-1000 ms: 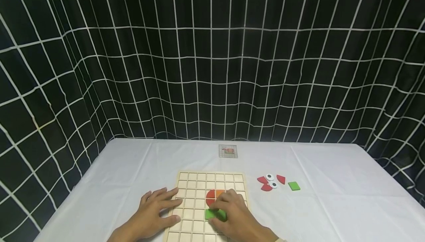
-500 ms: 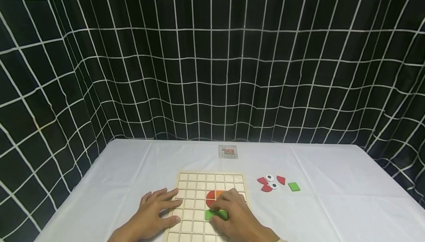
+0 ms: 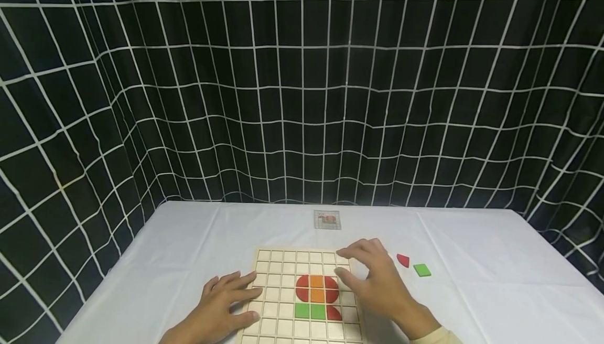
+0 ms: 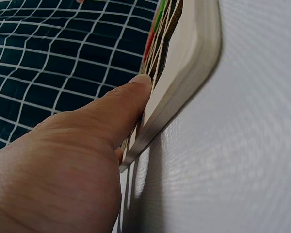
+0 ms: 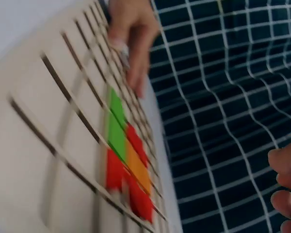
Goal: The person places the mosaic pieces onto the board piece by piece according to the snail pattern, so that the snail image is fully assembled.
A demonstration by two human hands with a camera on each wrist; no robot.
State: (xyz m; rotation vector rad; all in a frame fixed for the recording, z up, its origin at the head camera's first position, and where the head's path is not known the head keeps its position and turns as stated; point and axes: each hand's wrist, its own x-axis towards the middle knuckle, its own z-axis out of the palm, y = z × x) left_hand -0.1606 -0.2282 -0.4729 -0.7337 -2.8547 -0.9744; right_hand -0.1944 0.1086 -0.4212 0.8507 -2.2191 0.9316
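Note:
A light wooden grid board (image 3: 273, 281) lies on the table. My left hand (image 3: 224, 304) rests on its left edge, fingers spread; in the left wrist view the thumb (image 4: 121, 104) presses on the rim. Set in the cells are red rounded pieces (image 3: 332, 289) on both sides of two orange squares (image 3: 317, 296). Below them sit two green squares (image 3: 310, 311) and a red quarter-round piece (image 3: 334, 313). My right hand (image 3: 375, 276) hovers over the board's right edge, thumb and fingers apart, with nothing visible between them. In the right wrist view only its fingertips (image 5: 287, 194) show.
Right of my right hand lie a loose red quarter-round piece (image 3: 403, 260) and a loose green square (image 3: 422, 270). A small picture card (image 3: 327, 219) lies behind the board. A black curtain with white grid lines (image 3: 302, 97) surrounds the white-covered table (image 3: 472, 260).
My right hand has left the green squares and moved up and right, uncovering the coloured pieces. It now hides the eye pieces and two red pieces seen earlier. The left hand stays put.

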